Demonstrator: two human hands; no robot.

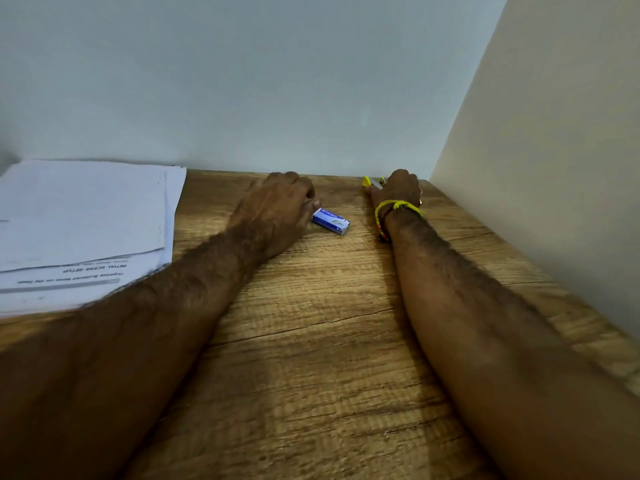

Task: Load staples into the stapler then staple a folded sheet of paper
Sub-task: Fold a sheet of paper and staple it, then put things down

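**Two hands reach for the stapler and the staple box**

Two bare arms stretch out over a brown table [311, 358]. The wood has wavy lines and a few thin cracks.

Left of the left arm lies a stack of white papers [83, 223]. The sheets are flat and a bit uneven at the edges. The print faces away, but the bold words "INITIAL SCENE SETUP" can be read. The smaller lines are too blurry.

The left hand [273, 216] rests on the table with its fingers curled. Its thumb tip touches the end of a small staple box [330, 221]. The box is blue and white, shaped like a tiny brick, and lies flat between the two hands. Its label is too small to read.

The right hand [400, 190] has a yellow thread band [398, 207] tied on the wrist. This hand is curled around a yellow stapler [373, 182] with a grey metal part. Only the stapler's end peeks out to the left of the hand, close to the pale wall [277, 81].
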